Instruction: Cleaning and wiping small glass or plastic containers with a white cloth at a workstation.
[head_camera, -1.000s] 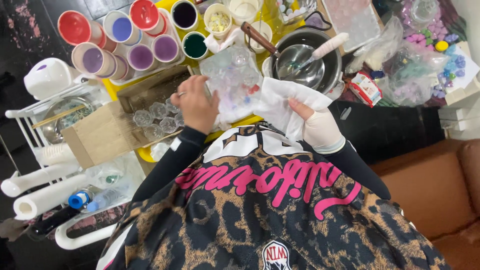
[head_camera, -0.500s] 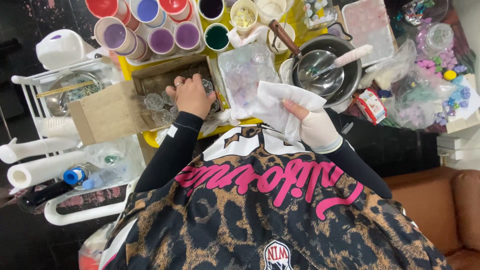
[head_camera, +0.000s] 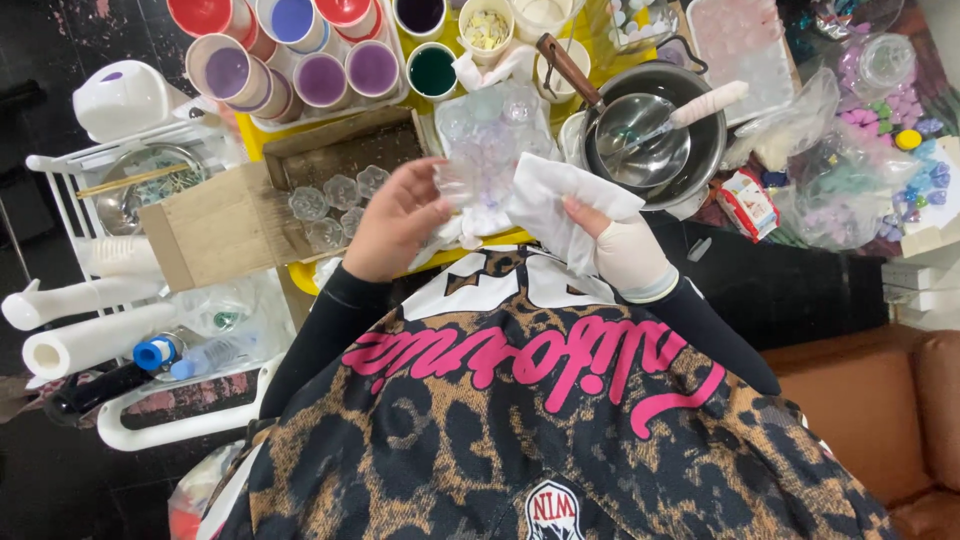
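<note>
So the clear little mould piece (head_camera: 462, 178) is up in the air over the near edge of the desk (head_camera: 262, 140), held in the left hand (head_camera: 392, 222). The fingers of that hand are curled round its left side, pinching it lightly rather than squeezing. It looks like thin see-through plastic or silicone, so I'd guess it weighs next to nothing, flexes a bit, and gets slippery if there's any residue on it. Holding it by the outer edge seems the safe bet, since pressing on the middle could dent or crack it.

The right hand (head_camera: 625, 255) wears a pale glove and has a white tissue (head_camera: 555, 205) bunched up in it, fingers closed on the wad, with the tissue touching the right side of the clear piece. Soft, crumply stuff, no grip worries there.

Just left of the hands sits an open cardboard box (head_camera: 215, 220) with more clear moulds (head_camera: 335, 200) lying in it. Toward the far edge of the desk there's a row of cups of coloured liquid (head_camera: 322, 78), purples, red and dark green. Toward the right, a metal pot (head_camera: 655, 140) holds a ladle. Bags of pastel bits (head_camera: 850, 180) sit at the right edge.
</note>
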